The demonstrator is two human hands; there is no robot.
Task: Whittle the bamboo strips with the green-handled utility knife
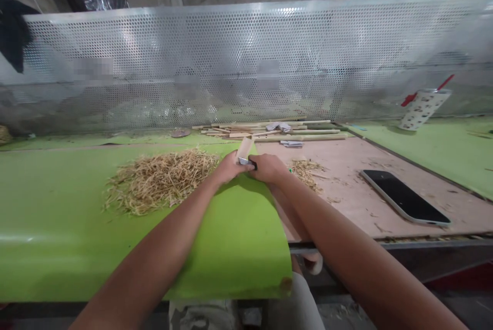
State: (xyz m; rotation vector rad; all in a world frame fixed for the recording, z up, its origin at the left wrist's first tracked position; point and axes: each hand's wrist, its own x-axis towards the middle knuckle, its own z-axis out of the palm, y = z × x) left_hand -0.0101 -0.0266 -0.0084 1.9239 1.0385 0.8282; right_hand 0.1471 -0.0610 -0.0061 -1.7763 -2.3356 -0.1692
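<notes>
My left hand (pixel 228 167) is closed on a pale, flat strip (pixel 245 148), perhaps wood or bamboo, which points away from me. My right hand (pixel 268 167) grips a small knife (pixel 244 161) by its dark handle. The metal blade lies across the near end of the strip, close to my left fingers. Whether it cuts into the strip I cannot tell. Both hands meet above the bright green sheet (pixel 231 237), near its right edge. Left of them lies a large heap of thin, straw-coloured shavings (pixel 162 181).
Long pale sticks (pixel 304 137) lie behind my hands, before a perforated metal panel (pixel 231 62). To the right, a smaller heap of shavings (pixel 308 171) and a phone (pixel 404 196) rest on the pinkish board (pixel 346 217). A tilted-looking patterned tumbler (pixel 424 109) with a red straw stands at far right.
</notes>
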